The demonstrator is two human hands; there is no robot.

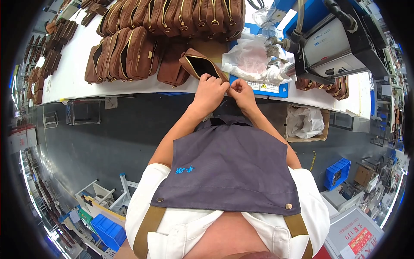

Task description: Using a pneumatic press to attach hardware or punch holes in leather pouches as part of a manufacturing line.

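A brown pouch (192, 58) with a gold-coloured zipper lies at the table's near edge, its mouth unzipped and its dark inside showing. My left hand (210, 93) is closed on the near end of this pouch, thumb and fingers pinching its edge. Close beside it, my right hand (242, 94) is closed in a pinch at the same corner. Whatever small part sits between the right fingertips is too small to make out. Just left of the held pouch, another brown pouch (172, 69) lies on the table.
Rows of brown pouches (172, 17) stand at the back, with a nearer group (125, 54) to the left. On the right is a pneumatic press (330, 43), with clear plastic wrapping (250, 56) by it. A cardboard box (307, 124) holding white plastic stands below the table.
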